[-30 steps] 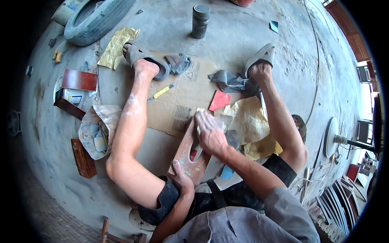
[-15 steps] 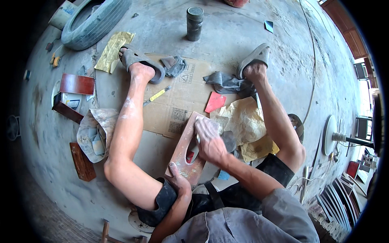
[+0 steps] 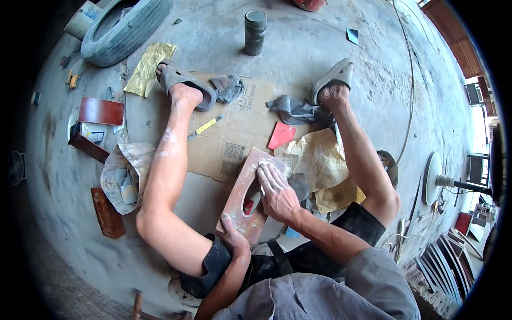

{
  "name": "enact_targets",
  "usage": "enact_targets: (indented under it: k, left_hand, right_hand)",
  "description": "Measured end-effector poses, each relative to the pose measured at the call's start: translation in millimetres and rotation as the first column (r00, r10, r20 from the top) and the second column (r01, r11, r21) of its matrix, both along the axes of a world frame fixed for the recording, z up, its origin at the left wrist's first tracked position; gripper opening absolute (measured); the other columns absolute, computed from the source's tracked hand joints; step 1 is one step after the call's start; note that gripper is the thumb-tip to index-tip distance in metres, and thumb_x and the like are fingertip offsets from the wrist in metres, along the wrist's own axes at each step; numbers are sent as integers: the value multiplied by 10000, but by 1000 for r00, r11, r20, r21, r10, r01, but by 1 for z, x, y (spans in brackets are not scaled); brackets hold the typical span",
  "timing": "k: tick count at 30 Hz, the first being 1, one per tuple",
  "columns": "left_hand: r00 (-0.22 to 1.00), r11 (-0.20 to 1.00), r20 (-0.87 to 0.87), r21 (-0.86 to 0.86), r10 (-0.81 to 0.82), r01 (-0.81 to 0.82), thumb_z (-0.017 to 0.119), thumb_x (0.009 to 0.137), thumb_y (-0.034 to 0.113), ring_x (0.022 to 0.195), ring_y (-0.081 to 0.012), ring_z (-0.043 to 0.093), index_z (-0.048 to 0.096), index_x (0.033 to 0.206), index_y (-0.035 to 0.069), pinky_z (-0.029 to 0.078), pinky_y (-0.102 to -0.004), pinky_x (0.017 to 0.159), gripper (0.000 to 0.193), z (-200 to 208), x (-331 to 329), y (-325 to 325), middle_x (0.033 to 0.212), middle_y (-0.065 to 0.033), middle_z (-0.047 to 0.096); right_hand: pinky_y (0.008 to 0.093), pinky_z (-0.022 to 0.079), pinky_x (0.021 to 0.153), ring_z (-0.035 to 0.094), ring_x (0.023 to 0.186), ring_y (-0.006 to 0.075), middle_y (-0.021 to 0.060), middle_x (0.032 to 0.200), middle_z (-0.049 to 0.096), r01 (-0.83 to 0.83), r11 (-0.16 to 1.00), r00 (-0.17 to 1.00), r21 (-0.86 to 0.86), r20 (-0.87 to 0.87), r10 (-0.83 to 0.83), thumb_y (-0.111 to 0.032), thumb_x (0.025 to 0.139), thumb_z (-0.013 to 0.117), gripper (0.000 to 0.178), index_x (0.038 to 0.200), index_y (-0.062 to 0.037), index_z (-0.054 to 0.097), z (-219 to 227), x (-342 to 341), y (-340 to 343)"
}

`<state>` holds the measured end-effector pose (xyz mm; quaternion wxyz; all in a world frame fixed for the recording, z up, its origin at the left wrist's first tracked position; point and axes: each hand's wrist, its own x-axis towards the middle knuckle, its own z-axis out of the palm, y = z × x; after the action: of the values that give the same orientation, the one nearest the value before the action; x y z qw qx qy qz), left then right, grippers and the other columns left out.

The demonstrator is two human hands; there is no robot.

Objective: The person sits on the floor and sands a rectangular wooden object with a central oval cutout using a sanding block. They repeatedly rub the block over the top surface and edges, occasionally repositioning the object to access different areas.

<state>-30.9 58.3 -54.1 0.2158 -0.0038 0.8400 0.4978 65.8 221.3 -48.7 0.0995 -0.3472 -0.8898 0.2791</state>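
Observation:
A reddish-brown board (image 3: 241,186) with an oval cut-out and pale patches lies tilted between my legs. My left hand (image 3: 233,234) clasps its near left edge, thumb on the upper face. My right hand (image 3: 278,194) presses on the board's right side, beside the oval opening, fingers stretched forward and close together. A pale edge shows under those fingers, but most of that piece is hidden. Through the opening a small red patch is visible. Beyond the board is a flattened cardboard sheet (image 3: 213,152) with a yellow utility knife (image 3: 206,127) on it.
Right of the board lie crumpled tan paper (image 3: 320,160), a red sheet piece (image 3: 281,135) and a grey rag (image 3: 298,110). A dark cylinder (image 3: 255,33) stands ahead. At left are a tire (image 3: 125,34), a pale bag (image 3: 122,178) and a brown wooden block (image 3: 108,213).
My right hand has slid slightly toward me along the board, and its fingers show more clearly. My left hand keeps its hold.

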Motion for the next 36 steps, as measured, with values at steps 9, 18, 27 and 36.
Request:
enact_targets:
  k: [9, 18, 27, 36]
  left_hand:
    - [1000, 1000, -11, 16, -20, 20, 554, 1062, 399, 1088, -401, 669, 608, 1260, -166, 514, -468, 969, 602, -7, -3, -5, 1247, -308, 685]
    - [1000, 999, -24, 31, -10, 11, 557, 1058, 367, 1081, -386, 676, 612, 1252, -173, 521, -460, 962, 576, -3, -1, 0, 1234, -319, 681]
    - [999, 999, 28, 7, -39, 39, 544, 1070, 433, 1041, -350, 671, 636, 1226, -143, 522, -445, 926, 604, 9, 0, 8, 1172, -270, 705]
    - [993, 999, 109, 9, 37, -38, 612, 1054, 423, 1243, -383, 607, 504, 1351, -161, 479, -451, 1071, 665, -2, -1, -4, 1353, -320, 606]
  right_hand:
    - [507, 317, 1258, 442, 1468, 454, 311, 1551, 473, 60, 998, 998, -6, -6, -60, -98, 954, 572, 590, 1491, 112, 444, -7, 2, 4]
    - [512, 286, 1277, 429, 1485, 445, 328, 1555, 461, 23, 1000, 1000, 3, 11, -23, -139, 969, 566, 610, 1498, 130, 429, -5, 12, 6]
    - [487, 295, 1274, 396, 1505, 447, 335, 1562, 450, 62, 998, 997, -12, 48, -61, -150, 1011, 543, 577, 1503, 129, 428, -7, 22, 6]
    - [492, 300, 1275, 417, 1500, 422, 302, 1568, 463, -44, 999, 999, 12, 6, 44, -112, 972, 572, 587, 1498, 114, 442, -10, 25, 14]
